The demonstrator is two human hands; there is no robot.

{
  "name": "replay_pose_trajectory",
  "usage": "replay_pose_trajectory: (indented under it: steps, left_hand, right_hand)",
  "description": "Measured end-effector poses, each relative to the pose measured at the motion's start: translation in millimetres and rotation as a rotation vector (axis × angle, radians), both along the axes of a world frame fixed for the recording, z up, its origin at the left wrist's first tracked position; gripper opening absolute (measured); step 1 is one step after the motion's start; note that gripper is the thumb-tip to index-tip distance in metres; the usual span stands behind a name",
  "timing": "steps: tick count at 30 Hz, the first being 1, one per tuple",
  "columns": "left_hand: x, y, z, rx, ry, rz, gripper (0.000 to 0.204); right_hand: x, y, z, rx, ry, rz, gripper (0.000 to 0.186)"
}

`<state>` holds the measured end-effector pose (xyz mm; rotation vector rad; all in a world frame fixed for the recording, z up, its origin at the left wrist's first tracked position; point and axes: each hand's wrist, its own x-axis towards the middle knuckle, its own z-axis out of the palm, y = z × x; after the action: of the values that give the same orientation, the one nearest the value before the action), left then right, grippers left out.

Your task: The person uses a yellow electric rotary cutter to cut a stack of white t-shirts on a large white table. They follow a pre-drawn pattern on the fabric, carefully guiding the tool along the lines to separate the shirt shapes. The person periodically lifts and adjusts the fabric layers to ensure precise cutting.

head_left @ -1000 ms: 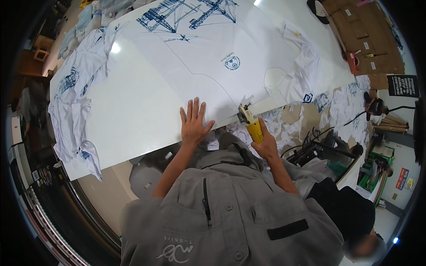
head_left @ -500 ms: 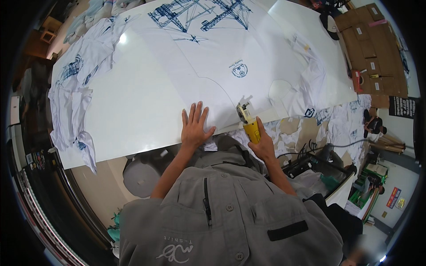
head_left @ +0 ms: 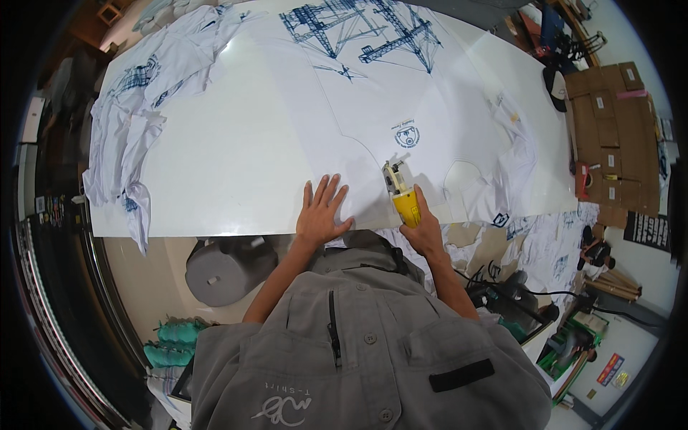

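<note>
A white fabric [head_left: 344, 107] printed with blue crane drawings and a round blue emblem lies on the white table [head_left: 193, 179]; a thin curved line runs down it. My left hand [head_left: 324, 208] rests flat with fingers spread on the fabric near the front edge, left of that line. My right hand [head_left: 423, 229] grips a yellow handheld electric cutter [head_left: 405, 204], whose head is at the lower part of the curved line, right of my left hand. A crumpled white fabric piece [head_left: 516, 150] lies at the right.
Crumpled printed fabrics [head_left: 136, 136] line the table's left side. Cardboard [head_left: 602, 129] is stacked at the right. Below are a grey stool [head_left: 229, 279], cables [head_left: 537, 290], fabric scraps [head_left: 552, 244] and green bundles [head_left: 175, 340]. Other people [head_left: 595, 251] appear at the far right.
The cutter has moved a little farther onto the fabric from the table's front edge, along the line. My left hand stays spread. The whole view has shifted and turned slightly.
</note>
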<state>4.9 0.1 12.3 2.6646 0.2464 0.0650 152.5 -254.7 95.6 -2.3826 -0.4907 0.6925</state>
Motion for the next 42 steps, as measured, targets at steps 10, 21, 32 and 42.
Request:
replay_pose_trajectory:
  steps: [10, 21, 32, 42]
  left_hand:
    - [-4, 0, 4, -0.016, 0.014, 0.010, 0.080]
    - [-3, -2, 6, 0.002, -0.012, 0.016, 0.079]
    - [-4, -4, 2, 0.016, -0.069, 0.028, 0.076]
    - [-6, -5, 2, -0.002, -0.036, 0.043, 0.072]
  right_hand:
    - [45, 32, 9, 0.036, 0.035, 0.118, 0.103]
    - [88, 60, 14, -0.030, 0.064, 0.267, 0.105]
    - [124, 88, 12, -0.077, 0.038, 0.449, 0.107]
    - [149, 120, 11, -0.113, 0.015, 0.617, 0.110]
